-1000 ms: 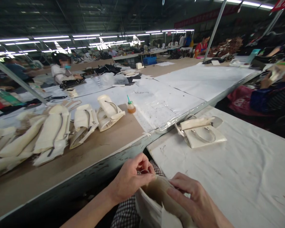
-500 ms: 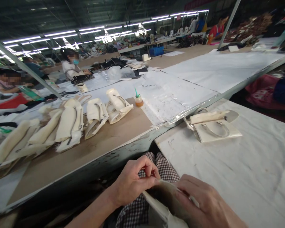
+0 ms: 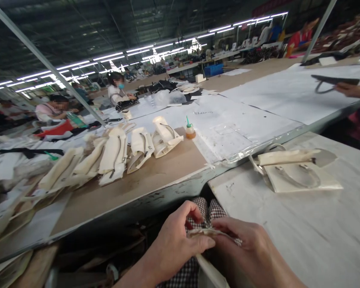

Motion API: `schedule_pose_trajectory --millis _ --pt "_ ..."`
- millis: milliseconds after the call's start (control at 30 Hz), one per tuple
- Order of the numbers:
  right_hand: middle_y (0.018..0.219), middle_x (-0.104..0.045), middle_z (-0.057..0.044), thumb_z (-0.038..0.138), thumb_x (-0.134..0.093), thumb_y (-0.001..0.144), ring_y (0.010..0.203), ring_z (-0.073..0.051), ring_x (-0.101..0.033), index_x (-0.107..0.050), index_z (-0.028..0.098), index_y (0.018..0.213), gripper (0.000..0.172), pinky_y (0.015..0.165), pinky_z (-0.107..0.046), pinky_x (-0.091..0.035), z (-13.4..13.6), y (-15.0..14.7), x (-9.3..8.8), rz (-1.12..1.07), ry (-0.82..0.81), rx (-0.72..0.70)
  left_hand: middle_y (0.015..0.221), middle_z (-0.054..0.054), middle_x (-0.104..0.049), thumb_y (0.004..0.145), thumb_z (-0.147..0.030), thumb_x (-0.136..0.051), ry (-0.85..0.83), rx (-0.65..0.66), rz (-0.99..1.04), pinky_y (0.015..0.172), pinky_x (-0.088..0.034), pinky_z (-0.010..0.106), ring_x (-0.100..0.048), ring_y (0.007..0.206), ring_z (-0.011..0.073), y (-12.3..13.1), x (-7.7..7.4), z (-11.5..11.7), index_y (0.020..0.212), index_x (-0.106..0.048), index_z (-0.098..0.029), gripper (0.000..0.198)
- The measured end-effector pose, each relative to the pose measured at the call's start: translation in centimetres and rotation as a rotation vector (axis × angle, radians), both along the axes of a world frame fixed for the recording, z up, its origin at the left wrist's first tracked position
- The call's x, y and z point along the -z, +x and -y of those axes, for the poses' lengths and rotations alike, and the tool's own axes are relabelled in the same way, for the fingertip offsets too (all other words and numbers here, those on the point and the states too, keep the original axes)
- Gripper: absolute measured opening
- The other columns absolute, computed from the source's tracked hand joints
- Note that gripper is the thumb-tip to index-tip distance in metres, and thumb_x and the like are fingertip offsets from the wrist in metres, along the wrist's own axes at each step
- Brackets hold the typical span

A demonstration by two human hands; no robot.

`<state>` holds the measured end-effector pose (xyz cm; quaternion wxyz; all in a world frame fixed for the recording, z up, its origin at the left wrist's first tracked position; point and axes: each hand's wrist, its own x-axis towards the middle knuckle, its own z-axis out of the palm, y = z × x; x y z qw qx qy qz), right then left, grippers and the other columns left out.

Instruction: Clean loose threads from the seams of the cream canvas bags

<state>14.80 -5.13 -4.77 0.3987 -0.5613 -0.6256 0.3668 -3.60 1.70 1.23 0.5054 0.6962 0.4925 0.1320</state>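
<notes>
My left hand (image 3: 175, 242) pinches the upper edge of a cream bag piece (image 3: 208, 262) that lies over my checked lap. My right hand (image 3: 247, 252) grips the same piece from the right, fingers curled over its edge. Most of the piece is hidden under both hands. A finished cream handbag (image 3: 297, 172) lies flat on the white table (image 3: 288, 236) to the right. A row of several cream bags (image 3: 114, 154) leans along the brown table (image 3: 144, 180) ahead to the left.
A small glue bottle with a green tip (image 3: 190, 131) stands by a clear plastic sheet (image 3: 228, 132). Another person's hand (image 3: 352, 90) holds a dark bag part at the far right. Masked workers (image 3: 119, 90) sit at the tables behind.
The view has swung left and down. My hands have drawn closer together on the piece, and a co-worker's hand with a dark part has come into view at the right.
</notes>
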Motion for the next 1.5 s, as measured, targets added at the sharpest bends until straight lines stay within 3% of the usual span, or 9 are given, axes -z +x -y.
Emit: schedule_pose_trajectory --millis 67,167,433,633,800,1000,1133,1300,1500 --pt "0.091 -0.075 0.003 0.026 -0.057 0.095 0.080 -0.016 -0.071 -0.072 0.028 0.102 0.017 0.070 -0.027 -0.051 0.0 0.0 0.0 0.012 0.034 -0.012 0.073 -0.006 -0.057 0.077 -0.025 -0.073 -0.034 0.014 -0.051 0.062 -0.037 0.023 -0.050 0.071 0.0136 0.1 -0.3 0.2 0.080 -0.057 -0.019 0.017" --pt "0.088 -0.073 0.002 0.023 -0.053 0.096 0.079 -0.016 -0.069 -0.073 0.027 0.099 0.020 0.070 -0.027 -0.050 0.0 0.0 -0.1 0.009 0.033 -0.028 0.068 -0.006 -0.053 0.081 -0.026 -0.069 -0.010 0.016 -0.059 0.060 -0.034 0.023 -0.047 0.067 0.0122 0.3 -0.5 0.3 0.073 -0.057 -0.018 0.017" --pt "0.089 -0.069 -0.004 0.023 -0.048 0.096 0.079 -0.018 -0.068 -0.074 0.024 0.105 0.027 0.070 -0.030 -0.050 -0.5 0.8 -0.3 -0.014 0.005 -0.070 0.067 -0.005 -0.053 0.083 -0.025 -0.065 -0.037 0.052 -0.001 0.058 -0.032 0.022 -0.045 0.065 0.0118 0.3 0.0 0.0 0.076 -0.059 -0.017 0.013" --pt "0.084 -0.069 -0.002 0.026 -0.051 0.096 0.077 -0.017 -0.066 -0.075 0.024 0.089 0.025 0.070 -0.028 -0.049 -0.9 1.4 -0.6 -0.058 -0.034 -0.077 0.068 -0.003 -0.054 0.085 -0.029 -0.066 -0.117 0.064 0.051 0.057 -0.033 0.021 -0.044 0.065 0.0115 0.7 0.1 -0.5 0.078 -0.060 -0.016 0.016" --pt "0.080 -0.068 0.000 0.025 -0.053 0.095 0.076 -0.016 -0.064 -0.074 0.023 0.086 0.024 0.069 -0.028 -0.045 -1.0 1.9 -0.6 -0.094 -0.073 -0.065 0.064 -0.004 -0.052 0.080 -0.024 -0.068 -0.181 0.088 0.100 0.053 -0.032 0.019 -0.040 0.059 0.0092 1.2 0.3 -1.2 0.076 -0.062 -0.014 0.012" --pt "0.078 -0.069 0.002 0.025 -0.057 0.092 0.076 -0.017 -0.064 -0.075 0.023 0.083 0.020 0.067 -0.027 -0.044 -1.3 1.8 -0.9 -0.175 -0.173 -0.082 0.064 -0.002 -0.058 0.071 -0.021 -0.072 -0.387 0.104 0.200 0.054 -0.036 0.019 -0.045 0.057 0.0090 0.9 1.3 -2.7 0.078 -0.062 -0.013 0.014" --pt "0.076 -0.067 0.001 0.028 -0.056 0.092 0.074 -0.017 -0.063 -0.074 0.022 0.082 0.022 0.065 -0.028 -0.043 -1.3 1.5 -0.9 -0.087 -0.144 -0.047 0.067 -0.002 -0.059 0.070 -0.024 -0.071 -0.437 0.107 0.186 0.056 -0.037 0.020 -0.047 0.059 0.0105 0.6 1.3 -2.8 0.082 -0.060 -0.015 0.018" --pt "0.085 -0.070 -0.001 0.029 -0.050 0.095 0.079 -0.018 -0.066 -0.072 0.024 0.089 0.023 0.070 -0.029 -0.047 -0.8 0.8 -0.5 -0.004 -0.066 -0.035 0.084 0.000 -0.064 0.075 -0.025 -0.069 -0.071 0.057 -0.037 0.066 -0.042 0.023 -0.055 0.076 0.0165 0.2 0.1 -1.6 0.087 -0.061 -0.018 0.016" --pt "0.088 -0.071 0.000 0.034 -0.043 0.100 0.076 -0.018 -0.069 -0.070 0.030 0.099 0.027 0.065 -0.028 -0.052 0.2 -0.2 -0.1 0.192 0.111 0.094 0.075 -0.001 -0.063 0.077 -0.021 -0.065 0.246 0.002 -0.147 0.062 -0.042 0.023 -0.056 0.070 0.0167 -0.4 -1.6 -0.4 0.075 -0.058 -0.020 0.007"
